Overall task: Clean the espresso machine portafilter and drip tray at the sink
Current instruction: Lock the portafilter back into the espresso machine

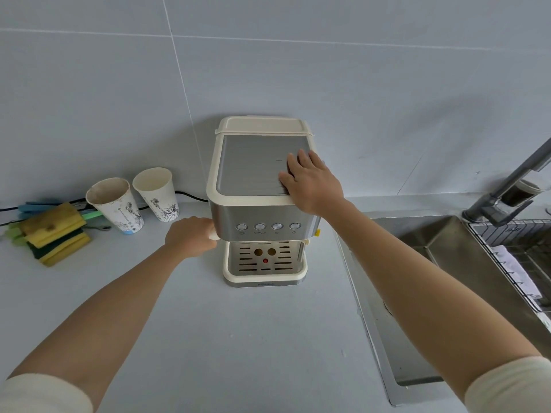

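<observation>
From the head view, an espresso machine (262, 201) in cream and brushed steel is standing on the pale bench (238, 338), its back against the tiled wall (298, 70). The right hand (311, 181) is lying flat on the right side of the machine's steel top, fingers straight and close together, palm pressing down over the front corner. The left hand (190, 240) is reaching in at the machine's left side, just under the button panel, with its fingers curling round the cream handle of the portafilter (214, 236). Only a short stub of that handle is showing past the fingers, and the basket end is hiding under the machine's head. The drip tray (265, 274) is sitting in place at the machine's base, its slotted steel grate facing up with a red float in the middle.

To the left, two paper cups (116, 205) are standing side by side near the wall, and a stack of yellow and green sponges (56, 238) is lying beside them. A black cable (190, 195) is running along the wall behind the cups. To the right, the steel sink (441, 257) is sitting sunk into the bench, with a grey faucet (507, 189) leaning over it and a wire rack (507, 234) holding a white cloth (517, 274).
</observation>
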`<state>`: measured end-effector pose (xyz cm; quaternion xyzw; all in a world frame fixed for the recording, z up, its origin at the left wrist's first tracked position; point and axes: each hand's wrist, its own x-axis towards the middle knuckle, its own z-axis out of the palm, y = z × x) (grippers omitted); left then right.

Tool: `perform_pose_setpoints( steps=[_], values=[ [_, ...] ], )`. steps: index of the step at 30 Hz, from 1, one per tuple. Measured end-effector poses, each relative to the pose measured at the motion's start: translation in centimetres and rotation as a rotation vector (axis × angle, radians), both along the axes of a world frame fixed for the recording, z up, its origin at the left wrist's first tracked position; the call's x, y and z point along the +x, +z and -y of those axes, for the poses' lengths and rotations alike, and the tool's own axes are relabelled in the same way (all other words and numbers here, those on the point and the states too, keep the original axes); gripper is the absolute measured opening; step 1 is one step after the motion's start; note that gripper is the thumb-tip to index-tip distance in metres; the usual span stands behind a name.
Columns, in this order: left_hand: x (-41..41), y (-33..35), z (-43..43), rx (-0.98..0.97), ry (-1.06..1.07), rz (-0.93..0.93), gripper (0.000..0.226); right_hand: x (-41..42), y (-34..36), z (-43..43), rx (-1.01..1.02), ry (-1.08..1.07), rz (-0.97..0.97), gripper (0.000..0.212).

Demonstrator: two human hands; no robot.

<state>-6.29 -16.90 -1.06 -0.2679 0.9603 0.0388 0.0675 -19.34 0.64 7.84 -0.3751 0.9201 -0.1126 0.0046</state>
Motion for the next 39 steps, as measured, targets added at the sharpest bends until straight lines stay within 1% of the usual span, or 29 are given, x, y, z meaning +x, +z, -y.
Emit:
perform_pose_setpoints(
  steps=[1,5,11,14,17,19,21,22,24,25,26,29,33,34,35,36,37,38,39],
  values=[
    [0.0,0.1,0.0,0.012,0.004,-0.007,0.015,-0.1,0.0,0.0,0.003,0.0,-0.001,0.112],
    [0.2,0.0,-0.2,0.037,0.015,-0.028,0.024,-0.2,-0.1,0.1,0.02,0.001,-0.009,0.112],
    [1.3,-0.4,-1.0,0.045,0.029,-0.067,0.023,-0.1,-0.1,0.1,0.023,-0.002,-0.005,0.113],
    [2.0,-0.6,-2.1,0.059,0.072,-0.097,0.024,-0.1,-0.2,0.1,0.027,-0.007,-0.01,0.112],
    [2.5,-0.7,-3.4,0.102,0.111,-0.08,0.028,-0.1,-0.2,0.1,0.024,-0.004,-0.01,0.112],
    [2.8,-0.7,-4.3,0.133,0.127,-0.055,0.026,0.0,-0.1,0.1,0.02,-0.005,-0.016,0.102],
    [3.0,-0.7,-5.3,0.173,0.146,-0.028,0.016,0.0,-0.1,0.1,0.03,-0.005,-0.023,0.08],
    [3.1,-0.6,-5.7,0.202,0.154,-0.012,0.014,0.0,-0.2,0.1,0.035,-0.009,-0.029,0.08],
    [3.3,-0.6,-6.7,0.284,0.161,0.007,0.014,-0.2,-0.3,0.2,0.038,-0.002,-0.041,0.102],
    [3.3,-0.6,-7.2,0.33,0.165,0.005,0.014,-0.4,-0.5,0.3,0.051,0.018,-0.058,0.108],
    [3.3,-0.5,-7.7,0.373,0.169,-0.001,0.014,-0.8,-0.8,0.5,0.067,0.04,-0.08,0.109],
    [3.3,-0.6,-8.8,0.468,0.182,-0.026,0.016,-1.1,-1.1,0.7,0.092,0.064,-0.106,0.107],
    [3.4,-0.7,-8.8,0.541,0.222,-0.085,0.019,-0.9,-0.9,0.6,0.078,0.031,-0.091,0.088],
    [3.3,-0.8,-8.8,0.619,0.25,-0.103,0.019,-1.0,-1.0,0.6,0.086,0.036,-0.105,0.083],
    [3.2,-0.7,-8.7,0.746,0.288,-0.12,0.02,-1.0,-1.0,0.6,0.1,0.035,-0.105,0.078],
    [3.1,-0.6,-8.6,0.9,0.323,-0.13,0.023,-1.1,-1.0,0.7,0.1,0.032,-0.1,0.079],
    [3.0,-0.6,-8.4,1.041,0.345,-0.131,0.028,-1.1,-1.0,0.7,0.102,0.034,-0.093,0.089],
    [3.0,-0.5,-8.3,1.139,0.352,-0.129,0.032,-1.1,-1.0,0.7,0.114,0.044,-0.099,0.099],
    [3.0,-0.4,-8.2,1.189,0.355,-0.128,0.034,-1.1,-1.0,0.7,0.115,0.046,-0.096,0.103]
  ],
)
